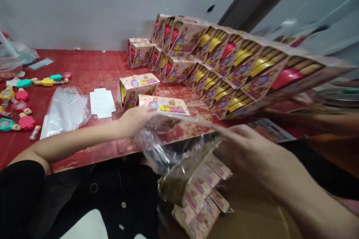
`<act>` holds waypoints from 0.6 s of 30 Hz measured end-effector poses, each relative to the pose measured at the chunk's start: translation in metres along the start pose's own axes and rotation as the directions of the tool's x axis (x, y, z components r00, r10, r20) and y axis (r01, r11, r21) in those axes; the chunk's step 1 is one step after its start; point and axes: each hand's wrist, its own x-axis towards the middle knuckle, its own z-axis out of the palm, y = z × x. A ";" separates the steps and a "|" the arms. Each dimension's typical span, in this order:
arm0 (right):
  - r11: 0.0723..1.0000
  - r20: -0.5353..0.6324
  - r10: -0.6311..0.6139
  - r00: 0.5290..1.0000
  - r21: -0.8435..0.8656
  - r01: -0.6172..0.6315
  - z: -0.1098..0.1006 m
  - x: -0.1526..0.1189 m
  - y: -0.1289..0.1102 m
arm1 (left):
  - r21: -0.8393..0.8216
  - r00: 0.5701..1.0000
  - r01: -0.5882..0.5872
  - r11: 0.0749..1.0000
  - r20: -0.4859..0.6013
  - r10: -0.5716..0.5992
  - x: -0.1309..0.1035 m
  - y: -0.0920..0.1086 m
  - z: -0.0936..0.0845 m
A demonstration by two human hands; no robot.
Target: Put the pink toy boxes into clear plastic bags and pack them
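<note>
My left hand (pixel 137 119) and my right hand (pixel 246 142) stretch the mouth of a clear plastic bag (pixel 165 153) between them at the table's front edge. The bag hangs over an open carton (pixel 252 209), in which several wrapped pink boxes (pixel 203 190) lie. Just behind the bag sits a pink printed box (pixel 168 106), partly covered by the plastic. Another box (pixel 140 86) stands behind it to the left. My fingers look closed on the bag's rim, though the right hand is blurred.
Stacked display boxes (pixel 224 52) run along the table's back and right. On the red table (pixel 92 63) lie clear bags (pixel 68 108), a white card (pixel 102 102) and several colourful toys (pixel 26 119). Another person's arm (pixel 316 121) shows at right.
</note>
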 end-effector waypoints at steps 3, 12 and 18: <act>0.931 -0.242 0.015 0.970 -0.351 -0.102 -0.030 0.045 0.020 | 0.207 0.969 0.043 0.977 -0.245 0.010 0.078 -0.024 -0.047; 0.968 -0.641 0.102 0.761 -0.113 -0.224 0.074 0.129 0.089 | 0.499 0.933 -0.027 0.866 -0.299 0.201 0.136 -0.140 -0.029; 0.994 -0.472 0.113 0.874 0.063 -0.094 0.209 0.077 0.089 | 0.318 0.969 -0.093 0.944 -0.188 0.159 0.033 -0.170 0.056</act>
